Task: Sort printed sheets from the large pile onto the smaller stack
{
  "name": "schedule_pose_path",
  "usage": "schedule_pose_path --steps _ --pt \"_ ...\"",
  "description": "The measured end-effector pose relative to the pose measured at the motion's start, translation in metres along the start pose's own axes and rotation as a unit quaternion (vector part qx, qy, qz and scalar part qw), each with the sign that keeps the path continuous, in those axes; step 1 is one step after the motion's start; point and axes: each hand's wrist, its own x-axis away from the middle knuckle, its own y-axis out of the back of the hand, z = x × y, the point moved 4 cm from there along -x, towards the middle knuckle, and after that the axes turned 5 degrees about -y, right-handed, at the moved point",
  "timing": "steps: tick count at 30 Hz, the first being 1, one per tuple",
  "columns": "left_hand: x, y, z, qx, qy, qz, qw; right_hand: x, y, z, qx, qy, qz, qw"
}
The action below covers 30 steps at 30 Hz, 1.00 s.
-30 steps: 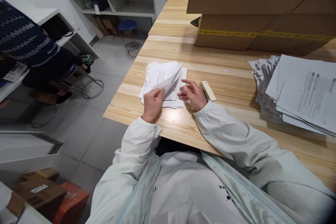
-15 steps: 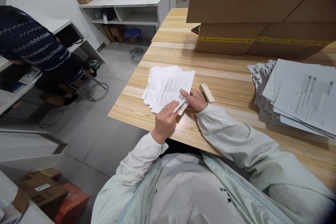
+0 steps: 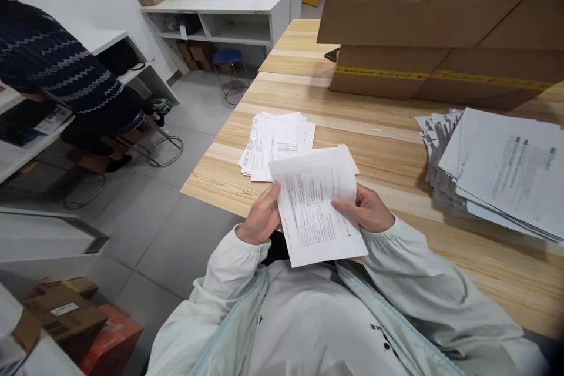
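Observation:
Printed sheets of paper (image 3: 319, 211) are held up in front of me over the table's near edge, tilted and slightly curled at the top. My right hand (image 3: 372, 210) grips their right edge, thumb on top and fingers beneath. At the left edge is my left hand (image 3: 259, 217), its thumb along the paper and its other fingers partly hidden behind. Just beyond lies a loose pile of printed sheets (image 3: 282, 138), partly overlapped by the held ones. The held sheets cover most or all of the stapler's spot.
A thick stack of papers (image 3: 511, 164) stands on the wooden table (image 3: 392, 141) at right. Large cardboard boxes (image 3: 418, 12) rise behind. A person (image 3: 66, 70) sits at a white desk on the left. A blue stool (image 3: 227, 57) and cartons (image 3: 66, 317) are on the floor.
The held sheets have come off the pile, moving right and toward me. My left hand has shifted to their left edge, my right hand moved right and nearer. The stapler became covered.

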Motion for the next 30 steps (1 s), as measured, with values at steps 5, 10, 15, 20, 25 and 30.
schedule_pose_path --steps 5,10,15,20,25,30 --pt "-0.010 -0.003 0.019 0.036 -0.044 -0.047 0.997 0.000 0.006 -0.006 0.173 0.061 -0.132 0.974" --pt "-0.011 0.003 0.019 0.027 -0.043 -0.051 0.997 0.010 0.006 0.002 0.209 0.116 -0.194 0.951" --pt "-0.008 0.006 0.016 -0.004 -0.031 -0.015 0.999 0.009 0.001 0.006 0.104 0.124 -0.153 0.975" --pt "-0.004 0.009 0.016 -0.036 -0.025 -0.005 0.999 0.008 -0.001 0.013 0.035 0.146 -0.149 0.977" --pt "-0.004 0.005 0.015 -0.036 -0.030 -0.008 0.999 0.009 -0.003 0.010 0.094 0.121 -0.109 0.982" --pt "-0.004 -0.003 0.013 -0.007 0.012 0.039 0.999 0.008 0.001 0.003 0.065 0.113 -0.074 0.989"
